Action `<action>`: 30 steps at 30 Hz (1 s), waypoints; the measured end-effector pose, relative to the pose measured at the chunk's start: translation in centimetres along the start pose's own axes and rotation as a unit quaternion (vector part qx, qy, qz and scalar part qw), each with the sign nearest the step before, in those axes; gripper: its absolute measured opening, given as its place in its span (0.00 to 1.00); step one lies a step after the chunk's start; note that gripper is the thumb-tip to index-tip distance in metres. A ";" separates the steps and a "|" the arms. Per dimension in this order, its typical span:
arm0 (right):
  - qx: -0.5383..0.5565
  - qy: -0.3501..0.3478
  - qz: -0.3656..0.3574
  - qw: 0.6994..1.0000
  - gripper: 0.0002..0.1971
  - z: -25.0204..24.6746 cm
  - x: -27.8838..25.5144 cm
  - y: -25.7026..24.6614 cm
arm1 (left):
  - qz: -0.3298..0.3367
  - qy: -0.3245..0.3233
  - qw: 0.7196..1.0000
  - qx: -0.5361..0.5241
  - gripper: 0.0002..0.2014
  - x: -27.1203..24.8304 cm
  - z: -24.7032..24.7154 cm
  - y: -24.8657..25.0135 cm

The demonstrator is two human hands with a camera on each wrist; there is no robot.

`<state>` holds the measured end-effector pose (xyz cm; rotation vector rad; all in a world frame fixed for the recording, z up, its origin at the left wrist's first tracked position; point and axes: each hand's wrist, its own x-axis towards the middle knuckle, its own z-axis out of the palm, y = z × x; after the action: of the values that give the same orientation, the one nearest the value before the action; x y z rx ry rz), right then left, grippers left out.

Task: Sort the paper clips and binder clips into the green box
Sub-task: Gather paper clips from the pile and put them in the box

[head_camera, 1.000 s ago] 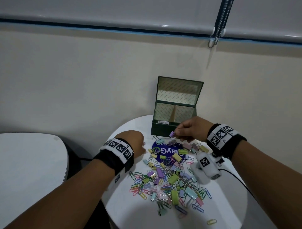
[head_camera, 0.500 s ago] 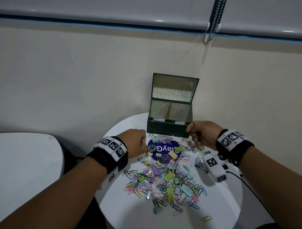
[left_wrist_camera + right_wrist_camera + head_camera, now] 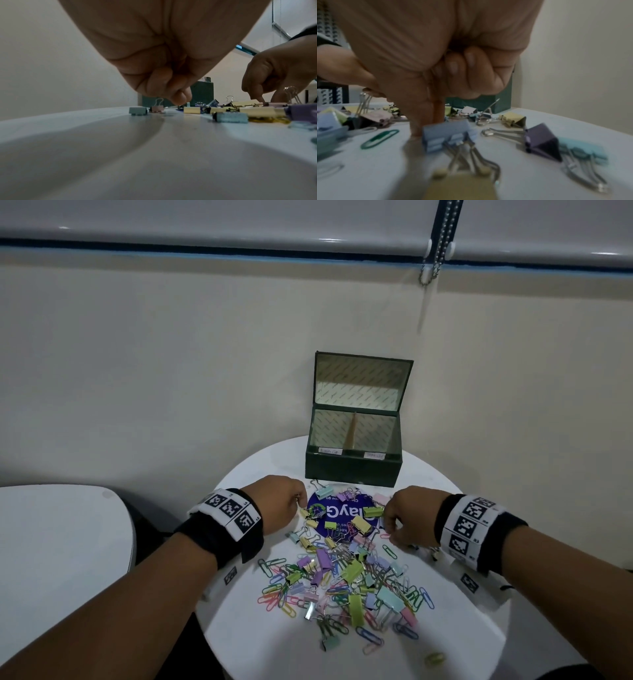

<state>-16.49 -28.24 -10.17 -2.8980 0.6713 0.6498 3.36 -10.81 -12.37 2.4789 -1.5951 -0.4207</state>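
The green box (image 3: pixel 352 470) stands open at the table's far edge, with two labelled compartments split by a divider. A heap of pastel binder clips and paper clips (image 3: pixel 342 573) lies in front of it. My left hand (image 3: pixel 299 501) is curled at the heap's far left. Its fingertips (image 3: pixel 180 100) rest on the flat wire handle of a pink binder clip (image 3: pixel 157 108). My right hand (image 3: pixel 388 525) is at the heap's far right. Thumb and index point down onto the table (image 3: pixel 426 125) beside a blue binder clip (image 3: pixel 447 134), the other fingers curled. Nothing shows between them.
The round white table (image 3: pixel 274 645) carries a blue round sticker (image 3: pixel 337 513) under the clips. A purple binder clip (image 3: pixel 541 140) and a green paper clip (image 3: pixel 380 138) lie near my right hand. A second white table (image 3: pixel 61 542) sits to the left. The wall is right behind the box.
My right hand held a purple clip at the box front, then came back down to the heap's right side without it. The left hand stayed where it was.
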 end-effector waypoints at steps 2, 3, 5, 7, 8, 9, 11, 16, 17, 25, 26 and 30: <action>-0.030 -0.009 -0.010 0.999 0.05 0.2 0.1 -0.2 | 0.001 -0.002 1.000 0.008 0.16 0.0 -0.1 0.0; -0.032 -0.012 -0.016 0.999 0.05 0.2 0.1 -0.2 | 0.000 -0.002 1.000 0.011 0.16 0.0 -0.1 0.0; -0.004 0.002 -0.029 1.000 0.03 -0.3 0.0 0.0 | 0.000 0.001 1.000 0.013 0.16 0.0 -0.1 0.0; 0.036 0.057 -0.040 0.997 0.04 -2.2 0.2 0.8 | 0.002 0.010 1.000 0.015 0.16 0.0 0.0 -0.1; 0.061 0.094 -0.038 0.993 0.05 -3.4 0.6 1.4 | 0.005 0.013 1.000 0.018 0.16 0.0 0.0 -0.2; 0.089 0.131 -0.029 0.987 0.04 -4.7 1.1 2.0 | 0.009 0.013 1.000 0.024 0.16 0.0 0.0 -0.2; 0.120 0.199 -0.005 0.973 0.02 -6.9 2.2 2.6 | 0.011 0.009 0.999 0.031 0.16 0.1 0.1 -0.3; 0.172 0.230 0.021 0.958 0.17 -8.3 4.2 2.8 | 0.013 0.013 0.999 0.033 0.15 0.1 0.0 -0.3; 0.191 0.240 0.027 0.951 0.19 -8.1 4.1 2.8 | 0.015 0.014 0.999 0.034 0.15 0.1 0.1 -0.4; 0.168 0.176 -0.009 0.970 0.07 -1.8 -0.5 3.5 | 0.049 -0.024 0.997 0.046 0.15 0.2 -3.1 1.6; 0.140 0.144 -0.006 0.980 0.08 -1.0 -0.7 3.5 | 0.049 -0.022 0.998 0.040 0.14 0.4 -4.2 2.2; 0.137 0.110 0.024 0.984 0.12 0.7 -1.1 3.7 | 0.063 0.030 0.997 0.019 0.10 2.7 -7.9 5.5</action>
<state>-19.29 -30.98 -10.37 -2.7226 0.7877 0.2193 2.19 -15.64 -3.70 2.3769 -1.7373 -0.2985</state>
